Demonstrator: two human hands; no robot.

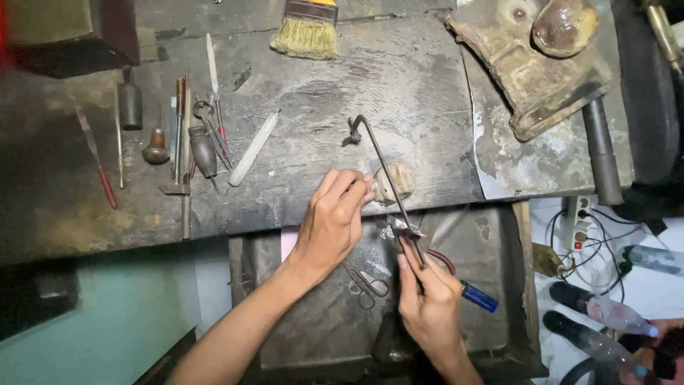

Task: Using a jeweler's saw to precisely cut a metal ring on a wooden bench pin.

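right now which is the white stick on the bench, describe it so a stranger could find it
On the dark wooden bench, look left of the left hand, beside the row of small hand tools. The white stick lies slanted there, the only pale, plain rod among dark-handled tools.

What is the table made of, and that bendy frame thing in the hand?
The workbench looks like old wood, dull and grey: cracked grain and scratches show. The saw frame, held by the right hand, looks like dark metal, thin and rigid with a slight sheen, probably steel.
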